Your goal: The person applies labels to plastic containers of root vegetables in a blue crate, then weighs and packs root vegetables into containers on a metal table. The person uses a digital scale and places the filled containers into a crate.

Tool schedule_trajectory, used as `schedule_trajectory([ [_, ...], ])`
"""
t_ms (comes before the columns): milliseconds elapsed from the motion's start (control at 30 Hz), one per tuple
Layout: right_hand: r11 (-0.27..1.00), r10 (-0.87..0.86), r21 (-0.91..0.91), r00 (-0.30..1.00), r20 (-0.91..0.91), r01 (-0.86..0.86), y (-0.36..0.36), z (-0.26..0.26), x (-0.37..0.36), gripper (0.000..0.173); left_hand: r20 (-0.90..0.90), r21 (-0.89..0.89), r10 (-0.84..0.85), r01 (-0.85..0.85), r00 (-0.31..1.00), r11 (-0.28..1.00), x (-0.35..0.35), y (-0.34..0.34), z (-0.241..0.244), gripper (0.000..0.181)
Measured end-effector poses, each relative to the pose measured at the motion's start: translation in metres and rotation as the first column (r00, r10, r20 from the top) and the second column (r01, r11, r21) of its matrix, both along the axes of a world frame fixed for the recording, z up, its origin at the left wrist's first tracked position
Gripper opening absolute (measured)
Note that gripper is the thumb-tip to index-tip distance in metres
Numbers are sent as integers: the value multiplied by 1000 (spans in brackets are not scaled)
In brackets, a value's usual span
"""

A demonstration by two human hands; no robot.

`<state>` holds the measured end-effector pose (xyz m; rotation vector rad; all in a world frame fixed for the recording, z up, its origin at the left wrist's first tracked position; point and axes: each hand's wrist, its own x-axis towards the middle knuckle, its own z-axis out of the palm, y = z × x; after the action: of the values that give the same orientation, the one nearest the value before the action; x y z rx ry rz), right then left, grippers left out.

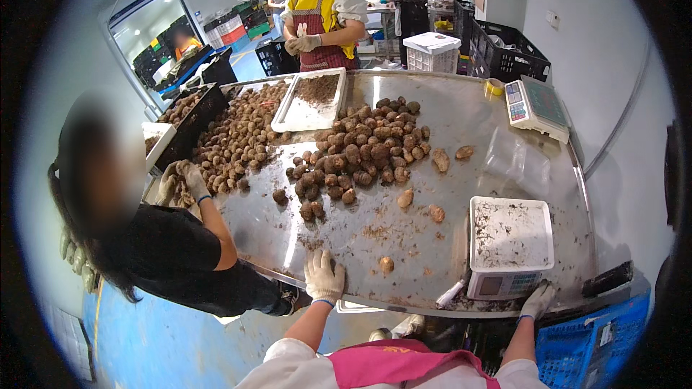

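Note:
My left hand [324, 276], in a white knit glove, lies flat on the near edge of the steel table [357, 259] with its fingers spread. Also gloved, my right hand [537, 302] rests at that edge, against or close beside the lower right corner of a digital scale [503, 284]; neither hand holds anything. On the scale sits a white plastic tray [511, 243] specked with dirt. A pale marker-like tube [450, 294] lies left of the scale. Beyond my left hand is a heap of brown taro corms [357, 154], with a single corm [386, 265] closer to me.
At left, a co-worker's gloved hands [186, 178] touch a second heap of corms [238, 140]. A soil-strewn white tray [311, 100] separates the heaps. Another scale [535, 108], yellow tape [493, 87] and clear plastic [516, 162] lie far right. A blue crate [592, 343] stands below my right.

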<state>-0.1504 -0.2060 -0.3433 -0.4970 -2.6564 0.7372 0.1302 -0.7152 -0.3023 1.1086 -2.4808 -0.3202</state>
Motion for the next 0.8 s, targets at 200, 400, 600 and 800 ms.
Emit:
schedule_trajectory([
  [200, 997, 2, 79, 997, -82, 5, 9, -18, -6, 36, -6, 8, -6, 6, 1000, 1000, 0, -5, -5, 54],
  [400, 983, -16, -183, 979, -203, -22, 32, -50, -14, 43, 51, -44, -35, 37, 998, 998, -11, -3, -2, 52],
  [600, 936, 55, -340, 992, -111, -90, -27, 28, -3, 38, 68, 30, -61, 59, 996, 998, -12, 4, -1, 52],
  [800, 1000, -4, -16, 1000, -18, 4, -15, 19, 6, 41, 96, 47, -106, 102, 990, 994, 0, -8, -18, 53],
])
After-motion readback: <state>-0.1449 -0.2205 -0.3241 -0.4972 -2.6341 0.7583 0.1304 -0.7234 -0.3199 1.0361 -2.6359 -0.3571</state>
